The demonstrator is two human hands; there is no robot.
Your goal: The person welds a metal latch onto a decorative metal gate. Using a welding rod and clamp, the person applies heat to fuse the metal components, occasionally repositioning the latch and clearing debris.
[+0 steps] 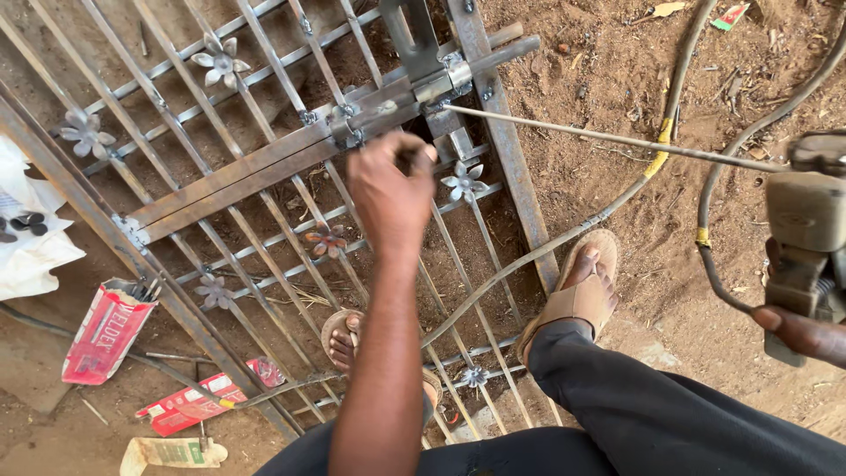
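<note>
The fingers of the left hand are curled shut, seen from the back at frame centre; a small dark object sits between them, but what it is cannot be told. The hand hovers just below the flat steel latch bar, which runs diagonally across the grey steel gate grille lying flat on the brown dirt ground. Lying flat, the grille presents the bar and its bracket face-up to the hand.

The right hand, at the right edge of the frame, grips the underside of a grey-green electrode holder; its fingers are wrapped closed on the handle. A thin welding rod extends from the holder leftward, its tip meeting the bracket at upper centre, so the long reach keeps the hand away from the joint.

Two sandalled feet rest on and beside the grille, probably steadying it. Red electrode cartons lie at lower left within reach.
</note>
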